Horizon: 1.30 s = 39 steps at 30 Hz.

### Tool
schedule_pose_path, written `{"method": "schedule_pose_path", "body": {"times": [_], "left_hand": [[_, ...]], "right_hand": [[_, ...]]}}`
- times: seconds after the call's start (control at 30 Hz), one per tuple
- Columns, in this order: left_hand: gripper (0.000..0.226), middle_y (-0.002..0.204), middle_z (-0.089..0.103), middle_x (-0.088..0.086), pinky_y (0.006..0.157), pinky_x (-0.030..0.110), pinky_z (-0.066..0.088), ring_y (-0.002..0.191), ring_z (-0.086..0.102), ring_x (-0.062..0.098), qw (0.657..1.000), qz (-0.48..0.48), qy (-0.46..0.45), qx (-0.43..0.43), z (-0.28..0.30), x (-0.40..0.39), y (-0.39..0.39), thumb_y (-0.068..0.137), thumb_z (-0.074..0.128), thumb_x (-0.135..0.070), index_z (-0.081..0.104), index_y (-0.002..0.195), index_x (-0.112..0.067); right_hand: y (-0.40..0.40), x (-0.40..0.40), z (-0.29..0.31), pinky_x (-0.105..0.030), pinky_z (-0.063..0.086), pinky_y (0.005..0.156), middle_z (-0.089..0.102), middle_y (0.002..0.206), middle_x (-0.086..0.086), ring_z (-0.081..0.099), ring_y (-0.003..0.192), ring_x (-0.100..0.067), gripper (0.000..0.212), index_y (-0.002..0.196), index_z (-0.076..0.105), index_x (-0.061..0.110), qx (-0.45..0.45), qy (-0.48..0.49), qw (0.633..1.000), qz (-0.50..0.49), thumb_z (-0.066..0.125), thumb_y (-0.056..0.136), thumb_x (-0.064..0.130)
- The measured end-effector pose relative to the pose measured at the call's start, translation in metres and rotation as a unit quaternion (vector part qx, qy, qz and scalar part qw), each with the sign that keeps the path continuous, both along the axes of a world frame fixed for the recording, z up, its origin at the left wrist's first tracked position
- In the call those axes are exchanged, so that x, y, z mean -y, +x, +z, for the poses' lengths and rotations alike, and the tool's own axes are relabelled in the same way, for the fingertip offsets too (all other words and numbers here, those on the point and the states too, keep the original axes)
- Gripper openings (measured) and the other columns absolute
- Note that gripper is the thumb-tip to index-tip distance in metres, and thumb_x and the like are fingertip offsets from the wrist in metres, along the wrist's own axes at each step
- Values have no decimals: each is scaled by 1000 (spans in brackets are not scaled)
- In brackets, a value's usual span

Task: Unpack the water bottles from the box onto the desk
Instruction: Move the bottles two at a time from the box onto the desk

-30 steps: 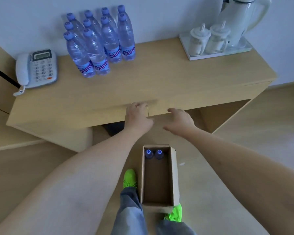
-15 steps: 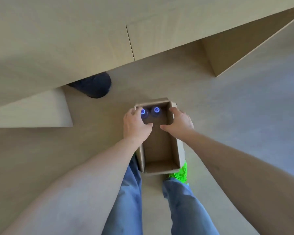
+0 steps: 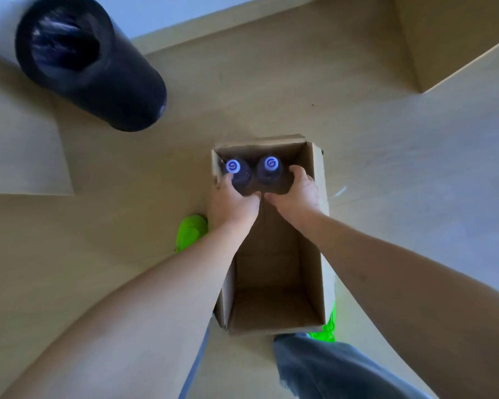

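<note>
The cardboard box (image 3: 274,254) sits on the floor between the person's feet, mostly bare inside. Off to the upper left is a black waste bin (image 3: 92,64) with a dark liner.

Both hands are down in the far end of the box. The left hand (image 3: 234,203) is curled around the left water bottle (image 3: 238,175), and the right hand (image 3: 296,194) is wrapped around the right water bottle (image 3: 269,171). Both bottles stand upright, side by side against the far wall, not lifted yet as far as I can tell.

What could go wrong: it's a tight corner, so a bottle could snag the box wall on the way up, or slip if the hold is loose, and the desk surface is out of view overhead.

As for labels, I only see a swirl mark on each blue cap (image 3: 232,166), no readable text.
</note>
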<state>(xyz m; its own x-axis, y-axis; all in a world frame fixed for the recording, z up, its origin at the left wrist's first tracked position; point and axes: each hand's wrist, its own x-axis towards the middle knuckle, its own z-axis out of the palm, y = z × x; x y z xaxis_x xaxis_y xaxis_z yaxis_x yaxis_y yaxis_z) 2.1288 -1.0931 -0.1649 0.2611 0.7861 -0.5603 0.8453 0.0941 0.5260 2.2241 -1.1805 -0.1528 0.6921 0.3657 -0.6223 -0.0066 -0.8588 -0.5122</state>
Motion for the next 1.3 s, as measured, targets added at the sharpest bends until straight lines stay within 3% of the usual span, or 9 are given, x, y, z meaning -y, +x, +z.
{"method": "schedule_pose_path", "body": {"times": [0.17, 0.27, 0.4, 0.57, 0.67, 0.9, 1.1, 1.17, 1.3], "left_hand": [[74, 133, 61, 4, 106, 41, 42, 124, 54, 27, 988, 150, -10, 34, -50, 6, 13, 73, 76, -33, 45, 140, -24], [70, 128, 64, 2, 104, 39, 43, 121, 57, 27, 979, 196, 19, 46, -62, -3, 28, 74, 73, -34, 47, 139, -28], [64, 123, 67, 0, 101, 33, 46, 116, 59, 25, 968, 240, 61, 31, -72, -13, 43, 75, 71, -30, 53, 136, -30], [41, 103, 73, 2, 89, 34, 50, 101, 66, 27, 978, 163, 129, -7, -82, -16, 37, 72, 80, -33, 67, 107, -18], [42, 103, 73, 5, 85, 35, 49, 100, 65, 30, 981, 118, 151, -24, -82, -13, 34, 73, 79, -33, 63, 108, -15], [48, 102, 68, 4, 81, 39, 52, 97, 65, 31, 989, 85, 116, -31, -79, -14, 42, 68, 78, -31, 51, 104, -16], [54, 97, 66, 2, 78, 41, 58, 88, 67, 29, 995, 99, 22, 16, -89, -24, 36, 66, 72, -14, 40, 108, -23], [53, 96, 67, 2, 78, 41, 58, 89, 68, 29, 995, 89, 34, 14, -87, -27, 35, 67, 76, -22, 41, 107, -24], [60, 107, 69, 5, 86, 40, 56, 101, 66, 30, 997, 67, 29, -27, -81, -29, 48, 65, 77, -30, 49, 117, -25]], "right_hand": [[-3, -14, -58, -36, 41, 98, 57, 126, -3, 54, 118, -25, 72, 135, 42, 24, -27, 64, 993, -92, 77, 74, 36], [-1, -27, -81, -30, 42, 87, 61, 117, 2, 57, 112, -23, 67, 128, 45, 24, -37, 90, 986, -135, 77, 71, 39], [5, -44, -102, -32, 50, 85, 64, 110, 7, 62, 102, -17, 70, 124, 47, 27, -42, 93, 983, -154, 81, 64, 42], [12, -52, -118, -27, 47, 79, 63, 103, 5, 61, 94, -16, 57, 110, 47, 26, -9, 73, 987, -143, 83, 67, 34], [9, -47, -120, -24, 43, 72, 58, 91, 10, 58, 85, -12, 53, 101, 44, 29, 3, 79, 988, -135, 83, 65, 33], [-7, -30, -118, -20, 44, 83, 66, 113, 5, 61, 103, -12, 65, 130, 52, 26, 14, 90, 985, -147, 78, 71, 37], [-8, -26, -113, -34, 51, 96, 65, 118, 0, 60, 113, -20, 71, 136, 50, 21, -13, 67, 987, -145, 81, 72, 22], [-7, -24, -108, -29, 51, 91, 65, 116, 1, 61, 111, -18, 71, 135, 51, 20, -10, 56, 988, -143, 82, 71, 22], [-4, -14, -97, -22, 43, 72, 60, 89, 12, 61, 89, -12, 54, 115, 58, 22, 12, 38, 991, -125, 83, 67, 24]]}}
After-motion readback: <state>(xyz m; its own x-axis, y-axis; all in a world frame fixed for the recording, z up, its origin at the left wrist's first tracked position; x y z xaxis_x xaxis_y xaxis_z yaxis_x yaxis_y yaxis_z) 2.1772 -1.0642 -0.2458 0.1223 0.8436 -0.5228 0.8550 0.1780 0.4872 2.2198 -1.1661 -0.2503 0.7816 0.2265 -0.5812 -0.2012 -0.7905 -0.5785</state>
